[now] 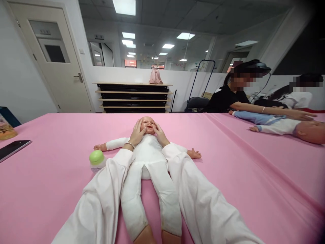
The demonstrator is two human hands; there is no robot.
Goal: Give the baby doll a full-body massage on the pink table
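Note:
A baby doll (pixel 149 152) with a white cloth body lies on its back, its head away from me and its legs towards me. My left hand (pixel 137 133) rests along one side of the doll's head, fingers stretched out, thumb on the cheek by the mouth. Against the opposite cheek lies my right hand (pixel 160 133), also with fingers extended. Between them the doll's eyes, nose and mouth show. Beside its arm, near my left sleeve, stands a bottle with a green cap (pixel 96 158).
A pink sheet (pixel 63 189) covers the table. At the left edge lie a phone (pixel 15 149) and a container with yellowish contents (pixel 6 128). On the right, a person in black (pixel 225 96) reaches over another doll (pixel 276 123); a second person sits beyond.

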